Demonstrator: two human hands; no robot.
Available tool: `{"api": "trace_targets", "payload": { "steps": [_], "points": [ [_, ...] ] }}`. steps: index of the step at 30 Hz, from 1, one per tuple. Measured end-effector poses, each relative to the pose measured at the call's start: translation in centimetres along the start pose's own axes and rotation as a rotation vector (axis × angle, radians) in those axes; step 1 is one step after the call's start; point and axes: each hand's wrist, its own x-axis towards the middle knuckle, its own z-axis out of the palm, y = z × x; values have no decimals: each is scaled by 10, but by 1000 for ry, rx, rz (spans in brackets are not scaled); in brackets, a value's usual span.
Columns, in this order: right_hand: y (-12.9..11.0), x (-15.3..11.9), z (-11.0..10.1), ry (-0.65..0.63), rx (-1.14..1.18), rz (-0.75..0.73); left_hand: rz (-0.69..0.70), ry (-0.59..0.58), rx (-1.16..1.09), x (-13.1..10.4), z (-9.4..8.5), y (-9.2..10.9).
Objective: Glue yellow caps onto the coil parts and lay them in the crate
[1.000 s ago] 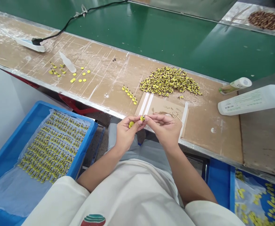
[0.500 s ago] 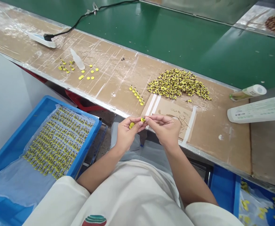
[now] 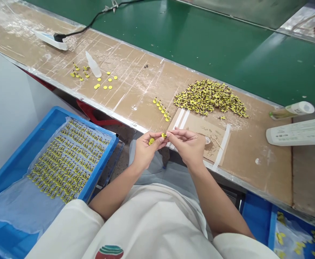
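My left hand (image 3: 146, 149) is closed on small yellow discs (image 3: 152, 141) at the table's front edge. Against it, my right hand (image 3: 188, 145) pinches a small yellow and dark piece (image 3: 163, 135), which the fingertips of both hands touch. Behind the hands, a short row of yellow pieces with dark tops (image 3: 162, 109) stands on the cardboard-covered table (image 3: 135, 91). To its right lies a large heap of small yellow and brown parts (image 3: 209, 96). Below the heap is a taped cardboard sheet (image 3: 197, 126) with brown stains.
Loose yellow discs (image 3: 105, 87) and a white pointed bottle (image 3: 93, 64) lie at the left. A blue tray (image 3: 107, 147) holds rows of yellow pieces. A power strip (image 3: 51, 40) is far left; a clear container (image 3: 292, 110) and white bottle (image 3: 300, 132) are right.
The camera view has shifted slightly, so the table's contents appear a little further right. Both hands keep nearly the same pose, their fingertips still together at the small piece.
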Motion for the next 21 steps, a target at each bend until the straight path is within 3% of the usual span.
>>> {"api": "trace_targets", "payload": {
  "steps": [7,12,15,21],
  "points": [
    [-12,12,23,87,-142,-220,-59,39,-146,8,-12,13],
    [-5,54,49,37,-634,-466,-100,133,-335,14,-36,34],
    [-2,80,69,-3,-910,-538,-78,158,-371,15,-51,45],
    [1,102,93,-21,-1105,-578,-56,186,-364,10,-64,54]
  ]
}}
